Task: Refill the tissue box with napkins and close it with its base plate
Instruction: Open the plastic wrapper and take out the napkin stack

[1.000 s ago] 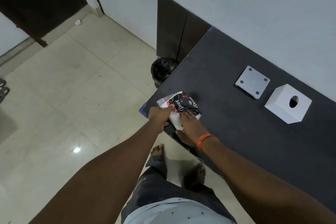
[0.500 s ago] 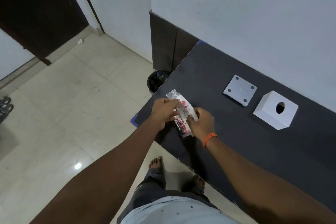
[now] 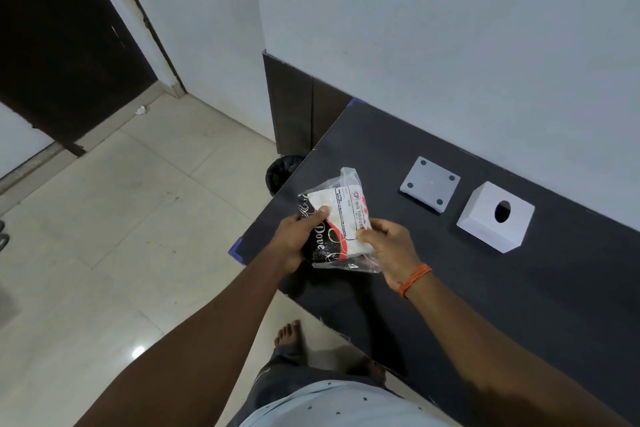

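We stand on glossy cream floor tiles (image 3: 114,253) beside a black table (image 3: 519,288) against a pale wall (image 3: 450,45); a dark door (image 3: 62,45) sits left, perhaps a bin (image 3: 282,172) below.

Base plate (image 3: 430,183) lies left of tissue box (image 3: 495,216) on the table (image 3: 519,288).

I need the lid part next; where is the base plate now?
In the head view the base plate lies flat on the dark table near the wall, just left of the white tissue box, beyond both hands.
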